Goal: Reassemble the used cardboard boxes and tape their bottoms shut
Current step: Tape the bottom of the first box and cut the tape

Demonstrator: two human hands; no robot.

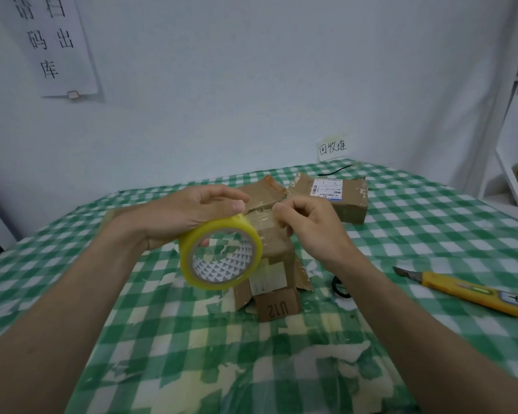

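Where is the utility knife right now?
The yellow utility knife lies on the checked tablecloth at the right of the head view, beyond the right hand, untouched.

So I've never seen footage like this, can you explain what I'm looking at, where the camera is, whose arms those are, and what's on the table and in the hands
There is no machine here. The single picture comes from a wide-angle camera worn on a person's head, looking forward and down, so the two bare arms are the wearer's own.

The left hand holds a roll of clear yellowish tape. The right hand pinches what looks like the tape's free end, drawn from the roll above a small cardboard box.

On the green checked tablecloth also lie a second box with a shipping label further back, and a yellow utility knife to the right. A handwritten paper sign stands at the wall, and a bigger sheet hangs at upper left.
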